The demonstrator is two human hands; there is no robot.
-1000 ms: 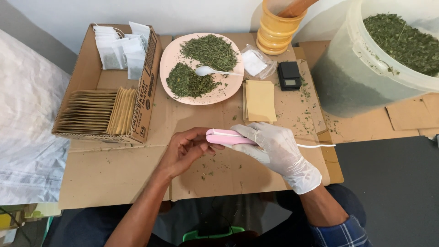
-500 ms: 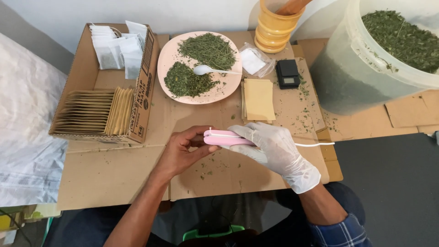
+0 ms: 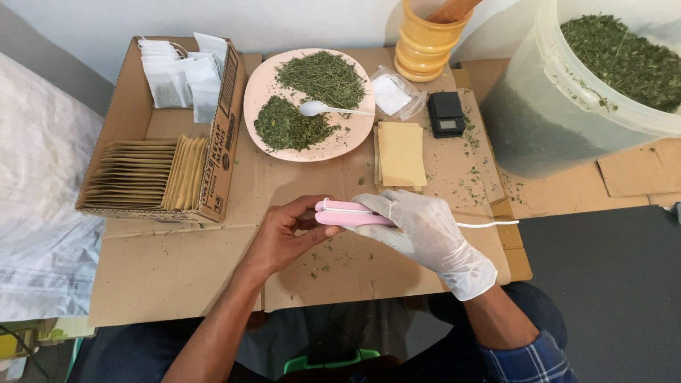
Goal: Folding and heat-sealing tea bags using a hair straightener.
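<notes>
Flattened cardboard (image 3: 177, 273) covers the work surface below a pale wall. Centre: pink handheld sealer (image 3: 347, 213), clamped by gloved right hand (image 3: 425, 230); bare left hand (image 3: 284, 234) pinches its tip. Tan envelopes (image 3: 402, 154) at twelve o'clock, pink plate (image 3: 259, 89) beyond, printed box (image 3: 213, 163) at ten o'clock.

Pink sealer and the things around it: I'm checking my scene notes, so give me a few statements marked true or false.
1. The gloved right hand grips the pink sealer. True.
2. The left hand wears a glove. False: it is bare, with its fingers at the sealer's tip.
3. The plate holds two heaps of green herbs and a white spoon. True.
4. The bucket is empty. False: it holds green herbs.
5. Brown sachets stand in rows in the cardboard box. True.
6. The black scale sits on the plate. False: it lies on the cardboard right of the plate.
</notes>
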